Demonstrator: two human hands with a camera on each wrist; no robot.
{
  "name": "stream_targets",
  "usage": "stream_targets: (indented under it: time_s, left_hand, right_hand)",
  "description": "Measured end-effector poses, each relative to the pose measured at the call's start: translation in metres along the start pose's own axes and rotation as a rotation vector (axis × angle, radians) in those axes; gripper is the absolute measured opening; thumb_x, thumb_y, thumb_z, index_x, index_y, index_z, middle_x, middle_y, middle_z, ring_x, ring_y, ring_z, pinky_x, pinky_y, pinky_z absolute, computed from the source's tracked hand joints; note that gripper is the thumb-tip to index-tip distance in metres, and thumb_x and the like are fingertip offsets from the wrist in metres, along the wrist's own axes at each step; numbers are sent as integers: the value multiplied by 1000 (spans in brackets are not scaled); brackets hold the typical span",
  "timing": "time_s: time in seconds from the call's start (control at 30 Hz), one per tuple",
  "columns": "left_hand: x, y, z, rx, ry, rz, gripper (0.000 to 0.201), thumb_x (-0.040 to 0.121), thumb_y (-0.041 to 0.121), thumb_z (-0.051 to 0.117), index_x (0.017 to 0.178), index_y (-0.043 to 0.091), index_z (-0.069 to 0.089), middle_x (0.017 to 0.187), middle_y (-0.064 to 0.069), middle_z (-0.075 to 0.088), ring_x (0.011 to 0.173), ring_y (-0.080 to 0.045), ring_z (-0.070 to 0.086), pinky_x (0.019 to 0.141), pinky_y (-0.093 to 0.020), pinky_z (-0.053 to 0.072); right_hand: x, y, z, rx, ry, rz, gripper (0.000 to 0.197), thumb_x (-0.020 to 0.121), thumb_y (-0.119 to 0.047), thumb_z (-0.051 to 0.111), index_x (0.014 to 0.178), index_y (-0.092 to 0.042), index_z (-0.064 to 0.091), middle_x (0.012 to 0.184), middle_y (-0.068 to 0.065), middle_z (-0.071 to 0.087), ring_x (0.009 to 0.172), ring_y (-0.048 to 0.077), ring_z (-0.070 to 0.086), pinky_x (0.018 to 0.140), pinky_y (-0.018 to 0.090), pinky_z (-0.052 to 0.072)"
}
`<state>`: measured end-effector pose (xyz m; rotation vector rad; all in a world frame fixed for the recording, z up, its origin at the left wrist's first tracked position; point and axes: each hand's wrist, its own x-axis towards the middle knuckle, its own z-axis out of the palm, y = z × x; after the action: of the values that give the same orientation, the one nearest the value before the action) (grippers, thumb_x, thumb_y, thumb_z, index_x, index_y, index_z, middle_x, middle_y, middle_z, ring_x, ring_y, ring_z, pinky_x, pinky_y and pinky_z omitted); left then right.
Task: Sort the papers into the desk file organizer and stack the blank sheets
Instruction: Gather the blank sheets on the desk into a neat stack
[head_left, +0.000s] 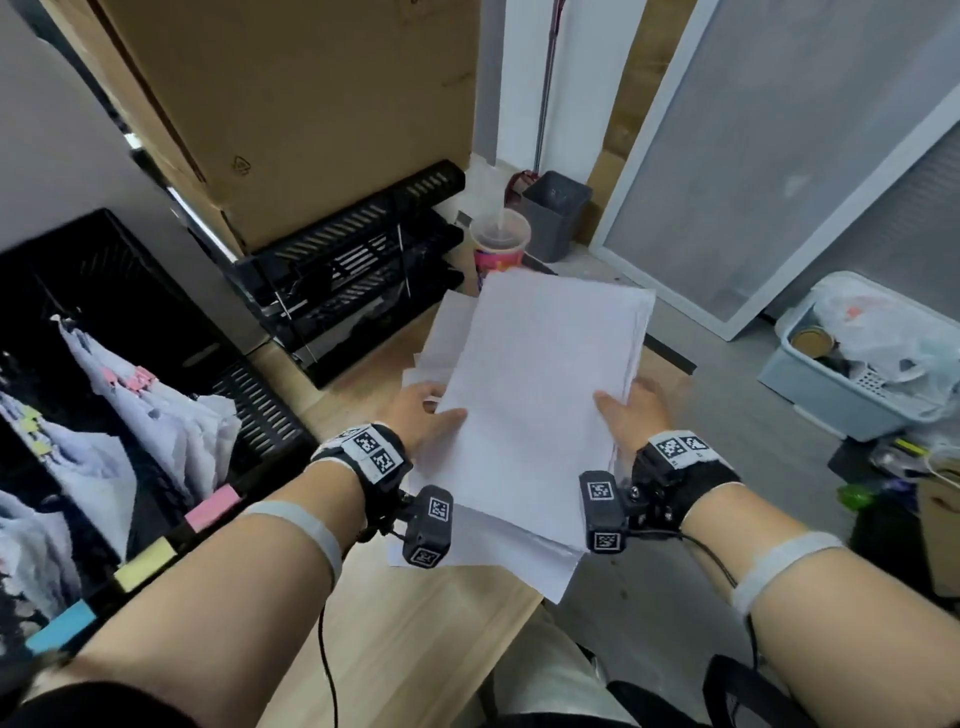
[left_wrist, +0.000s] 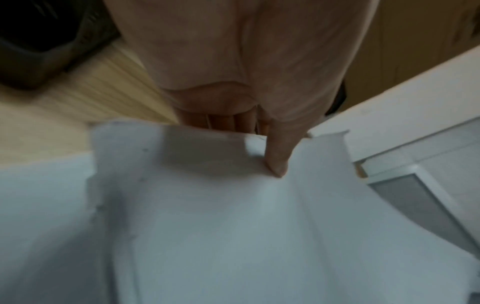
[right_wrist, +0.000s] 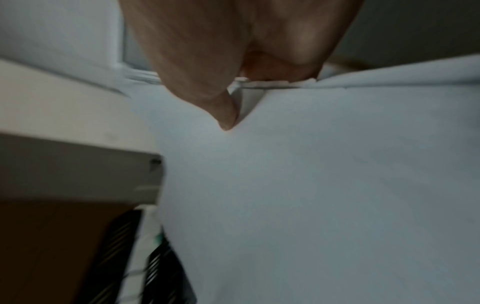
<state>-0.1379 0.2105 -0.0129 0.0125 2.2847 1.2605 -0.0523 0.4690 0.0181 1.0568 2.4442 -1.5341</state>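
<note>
- My left hand (head_left: 421, 410) and right hand (head_left: 636, 415) each pinch a side of the loose white blank paper stack (head_left: 540, 395).
- Clipped papers already fill the black mesh file organizer (head_left: 156, 332); I judge squaring the stack on the wooden surface (head_left: 415, 649) remains.

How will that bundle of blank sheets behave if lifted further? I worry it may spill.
The blank sheets are probably floppy: they dent under the left hand's thumb. Their staggered edges suggest they could fan apart unless the right hand grips too.

The head camera is looking forward and down over the light wooden desk (head_left: 426, 639) from above, while both wrist cameras are peering close along the thumbs — all three sharing the white blank paper stack (head_left: 535, 395) (left_wrist: 259, 236) (right_wrist: 324, 185).
</note>
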Motion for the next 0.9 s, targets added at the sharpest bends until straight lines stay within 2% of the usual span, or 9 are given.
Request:
stream_targets:
  time_s: [0.07,0.13,0.23,0.3,0.47,0.53,0.63,0.77,0.9]
  left_hand:
    - [3,-12,22,128,-82,-45,12,85,23,73,93,16,67,94,-5,73,87,-24,70,82,-31,56]
    - [6,-23,40,309,-141,-60,15,83,25,73,80,17,61,83,-4,63,77,-22,60,71,-26,48]
    - [7,-35,53,411,-129,-133,18,75,31,80,82,27,65,103,-2,66,98,-22,65,87,-27,52]
    - [9,-36,55,413,-89,-144,19,71,30,83,82,29,67,106,-1,67,98,-21,65,84,-24,51]
    - [9,-36,56,330,-203,-122,20,76,23,81,84,16,65,79,0,62,70,-18,56,67,-22,44]
    - [9,-38,57,306,-218,-137,22,78,19,80,77,18,57,72,4,60,63,-13,54,58,-18,43]
    - [6,-40,58,288,-215,-148,23,79,17,78,77,19,55,70,7,58,62,-12,54,53,-17,40]
    - [4,-36,62,284,-175,-138,25,75,25,81,87,15,61,83,1,62,74,-18,57,63,-24,45]
    - [0,-31,67,145,-187,-215,42,79,23,79,109,13,51,98,-3,69,80,-21,64,61,-24,48]
  right_hand:
    - [3,29,0,-23,-67,129,35,93,-25,55,126,-16,60,123,3,63,110,27,62,99,36,47]
    - [7,56,5,-107,-156,252,37,92,-22,56,128,-11,58,122,7,64,107,27,61,94,32,48]
    - [10,82,16,-242,-209,392,47,87,-22,57,129,-2,51,124,13,61,108,31,60,99,39,48]
    - [11,86,21,-263,-189,423,44,90,-18,55,129,0,47,123,11,56,106,30,57,94,32,45]
    - [13,90,24,-319,-154,397,9,82,-14,55,86,-13,46,88,11,51,77,24,51,70,32,44]
    - [13,89,25,-317,-148,384,26,84,-12,56,82,-28,36,82,4,46,82,22,48,74,30,41]
    - [11,87,24,-337,-139,378,34,82,-9,50,76,-31,25,78,-1,37,74,19,45,70,29,42]
    - [5,88,19,-322,-127,374,16,83,-6,44,94,-17,39,80,0,42,63,12,41,68,27,41]
    - [-3,89,13,-225,-73,332,27,87,0,46,113,-7,42,77,0,42,63,11,44,53,24,36]
